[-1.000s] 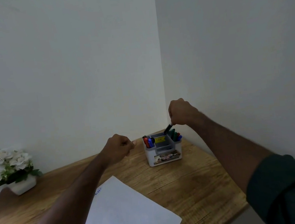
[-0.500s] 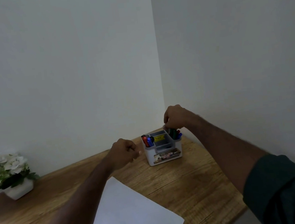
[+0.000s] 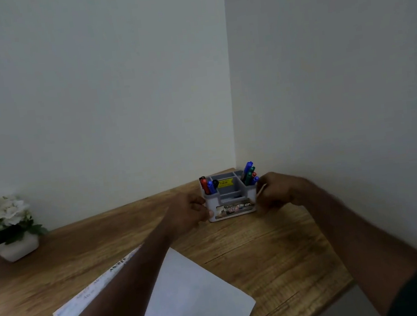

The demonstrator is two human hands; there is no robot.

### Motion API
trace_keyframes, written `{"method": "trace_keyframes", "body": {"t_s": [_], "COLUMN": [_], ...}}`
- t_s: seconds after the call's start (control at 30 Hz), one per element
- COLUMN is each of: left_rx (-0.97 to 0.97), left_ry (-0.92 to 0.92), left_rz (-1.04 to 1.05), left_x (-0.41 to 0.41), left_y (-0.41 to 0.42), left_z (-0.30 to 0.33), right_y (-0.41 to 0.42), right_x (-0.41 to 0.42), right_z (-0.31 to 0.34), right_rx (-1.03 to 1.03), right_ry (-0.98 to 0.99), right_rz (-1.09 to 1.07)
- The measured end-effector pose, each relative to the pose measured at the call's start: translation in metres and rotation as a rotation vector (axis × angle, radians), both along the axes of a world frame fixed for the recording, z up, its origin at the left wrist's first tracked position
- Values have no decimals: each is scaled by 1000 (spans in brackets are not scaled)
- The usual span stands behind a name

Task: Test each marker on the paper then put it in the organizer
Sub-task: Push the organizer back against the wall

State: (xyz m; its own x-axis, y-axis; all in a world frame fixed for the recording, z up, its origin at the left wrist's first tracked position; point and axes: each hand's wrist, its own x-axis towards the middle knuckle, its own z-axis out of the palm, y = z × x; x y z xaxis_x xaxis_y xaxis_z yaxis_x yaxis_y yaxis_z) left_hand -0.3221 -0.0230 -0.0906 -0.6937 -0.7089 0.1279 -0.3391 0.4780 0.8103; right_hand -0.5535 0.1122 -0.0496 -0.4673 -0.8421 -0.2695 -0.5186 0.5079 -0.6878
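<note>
A small white and grey organizer [image 3: 234,208] stands in the far corner of the wooden desk. Red, blue and black markers [image 3: 208,185] stick up from its left compartment. Blue, green and red markers [image 3: 249,173] lean in its right compartment. My left hand [image 3: 189,212] presses against the organizer's left wall with curled fingers. My right hand [image 3: 280,190] is against its right wall, slightly blurred. A white sheet of paper [image 3: 189,292] with small marks along its left edge lies near me, partly under my left forearm.
A white pot of white flowers [image 3: 7,227] sits at the desk's far left. Two walls meet right behind the organizer. The desk's front edge [image 3: 330,297] runs diagonally at the lower right.
My right hand let the black marker go into the right compartment and dropped to the organizer's right side. My left hand moved right onto its left side.
</note>
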Motion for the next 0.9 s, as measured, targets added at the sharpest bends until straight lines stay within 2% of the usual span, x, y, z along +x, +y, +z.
{"method": "trace_keyframes", "body": {"t_s": [0.1, 0.2, 0.3, 0.63, 0.8, 0.9], "left_rx": [3, 22, 11, 9, -154, -241], "left_ry": [52, 74, 69, -10, -126, -149], "left_rz": [31, 75, 99, 57, 32, 60], "left_x": [-8, -20, -32, -37, -1, 34], "left_y": [-5, -14, -27, -53, -54, -45], "left_z": [-4, -1, 0, -2, 0, 5], "right_y": [-16, -37, -54, -90, -79, -65], "right_x": [0, -6, -8, -14, -1, 23], "right_z": [-10, -14, -15, -30, -39, -36], "right_rx": [-138, -206, -237, -287, -233, -242], "right_ry": [-13, 54, 122, 96, 227, 418], "right_rz": [-51, -90, -106, -188, -251, -158]}}
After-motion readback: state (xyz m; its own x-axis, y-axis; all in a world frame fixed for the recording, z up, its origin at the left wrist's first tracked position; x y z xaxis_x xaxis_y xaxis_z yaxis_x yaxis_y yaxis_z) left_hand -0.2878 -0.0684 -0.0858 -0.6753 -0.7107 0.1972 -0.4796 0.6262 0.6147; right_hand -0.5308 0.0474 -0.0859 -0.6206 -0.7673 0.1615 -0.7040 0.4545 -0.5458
